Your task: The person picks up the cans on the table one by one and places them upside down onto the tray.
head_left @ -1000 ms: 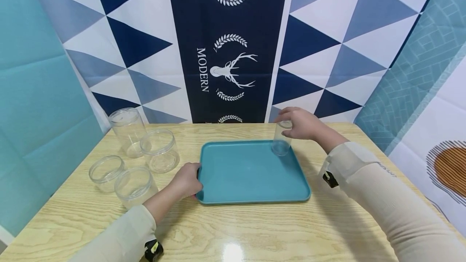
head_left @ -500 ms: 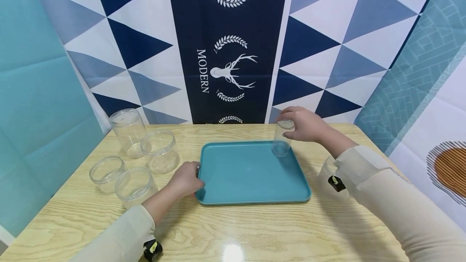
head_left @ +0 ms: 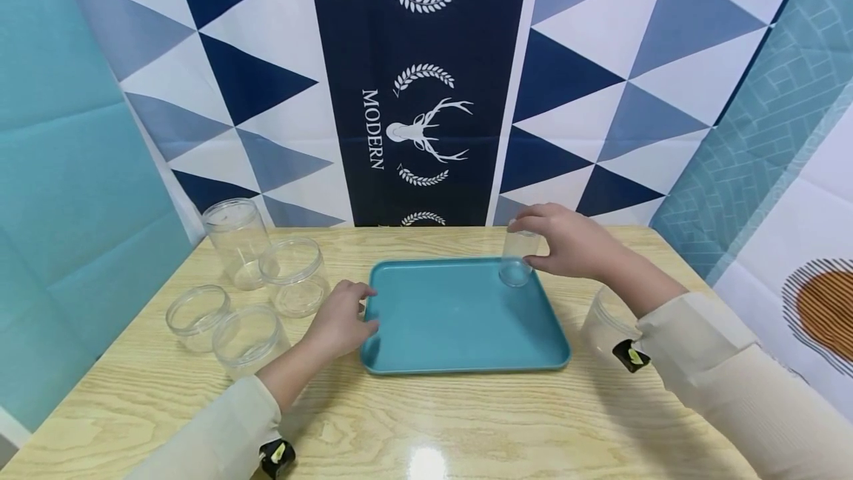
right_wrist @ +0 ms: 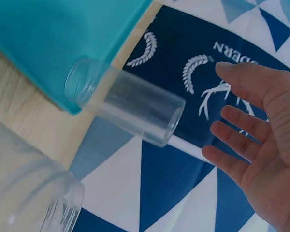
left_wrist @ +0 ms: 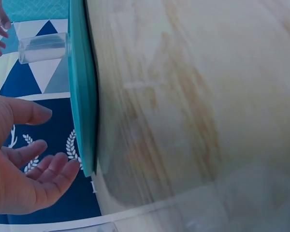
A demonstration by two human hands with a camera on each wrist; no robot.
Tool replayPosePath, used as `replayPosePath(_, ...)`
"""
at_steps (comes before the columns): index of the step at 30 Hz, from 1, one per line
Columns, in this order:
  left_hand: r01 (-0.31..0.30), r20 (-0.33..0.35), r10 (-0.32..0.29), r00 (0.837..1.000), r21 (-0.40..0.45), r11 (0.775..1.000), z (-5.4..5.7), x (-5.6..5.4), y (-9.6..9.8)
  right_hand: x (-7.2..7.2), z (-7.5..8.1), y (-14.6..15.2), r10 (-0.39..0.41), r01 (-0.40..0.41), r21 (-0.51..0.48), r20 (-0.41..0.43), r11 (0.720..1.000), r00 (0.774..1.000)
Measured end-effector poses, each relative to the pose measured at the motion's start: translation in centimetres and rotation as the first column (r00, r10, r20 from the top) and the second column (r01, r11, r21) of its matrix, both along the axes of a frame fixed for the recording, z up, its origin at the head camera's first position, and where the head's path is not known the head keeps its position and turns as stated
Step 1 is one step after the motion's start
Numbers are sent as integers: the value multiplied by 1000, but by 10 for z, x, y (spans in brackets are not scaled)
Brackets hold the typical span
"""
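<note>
A teal tray [head_left: 460,324] lies on the table. On its far right corner stands a clear plastic jar [head_left: 516,261], with its ridged neck [right_wrist: 82,82] down against the tray in the right wrist view. My right hand [head_left: 566,243] is beside the jar, fingers and thumb spread; the right wrist view has a gap between hand and jar. At the tray's left edge is my left hand [head_left: 340,321], thumb and fingers parted and holding nothing. The left wrist view puts these fingers [left_wrist: 60,171] just off the tray rim [left_wrist: 82,87].
Several clear jars stand left of the tray, among them a tall one [head_left: 236,243], a wide one [head_left: 293,280] and a low one [head_left: 198,317]. Another clear jar [head_left: 608,324] stands to the right, partly behind my right forearm. A patterned cloth [head_left: 426,95] hangs behind the table.
My right hand has let go of the jar and drawn back to the right. My left hand has released the tray's edge, its fingers opening. Jar and tray stay in place.
</note>
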State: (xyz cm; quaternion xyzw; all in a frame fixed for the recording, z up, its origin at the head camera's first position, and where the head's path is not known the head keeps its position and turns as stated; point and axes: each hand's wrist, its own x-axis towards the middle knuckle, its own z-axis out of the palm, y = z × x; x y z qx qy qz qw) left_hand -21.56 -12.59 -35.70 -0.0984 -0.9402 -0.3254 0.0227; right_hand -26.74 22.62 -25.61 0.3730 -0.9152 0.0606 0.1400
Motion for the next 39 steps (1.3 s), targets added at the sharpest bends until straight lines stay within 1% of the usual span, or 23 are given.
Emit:
replayPosePath(3, 41, -31, -41, 999, 6, 999, 3, 2, 0, 8, -1, -3, 25, -25, 10, -24, 1000, 999)
replayPosePath(5, 72, -64, -73, 995, -11, 997, 5, 3, 1, 12, -3, -5, 42, -42, 13, -33, 999, 999)
replayPosePath(8, 123, -114, -126, 985, -34, 992, 6, 5, 0, 17, -5, -8, 65, -65, 14, -43, 998, 997)
replayPosePath(10, 166, -144, -172, 974, -53, 985, 7, 6, -1, 20, -7, -10, 81, -80, 9, -51, 997, 995)
replayPosePath(11, 195, -156, -204, 966, -69, 978, 8, 6, -2, 21, -8, -11, 87, -87, 5, -52, 996, 995)
replayPosePath(13, 266, -177, -282, 943, -110, 958, 10, 7, -5, 24, -10, -14, 98, -98, -3, -52, 995, 994)
replayPosePath(15, 338, -182, -365, 913, -162, 927, 14, 9, -8, 27, -11, -17, 106, -107, -19, -47, 994, 993)
replayPosePath(17, 399, -172, -435, 884, -209, 893, 17, 10, -10, 30, -13, -20, 108, -109, -38, -36, 993, 994)
replayPosePath(19, 430, -161, -474, 866, -243, 869, 21, 12, -12, 34, -14, -23, 108, -109, -57, -29, 992, 994)
replayPosePath(22, 447, -166, -503, 848, -287, 847, 25, 13, -14, 37, -17, -27, 103, -104, -79, -18, 991, 995)
replayPosePath(26, 441, -203, -519, 830, -332, 834, 29, 15, -18, 41, -20, -33, 108, -109, -97, -16, 989, 994)
replayPosePath(31, 408, -241, -511, 825, -373, 833, 34, 19, -27, 47, -22, -42, 134, -136, -120, -17, 983, 991)
replayPosePath(34, 385, -253, -503, 826, -399, 832, 37, 21, -33, 49, -24, -48, 161, -163, -123, -23, 979, 987)
replayPosePath(39, 364, -251, -492, 834, -420, 831, 41, 23, -41, 52, -25, -59, 189, -191, -119, -29, 974, 981)
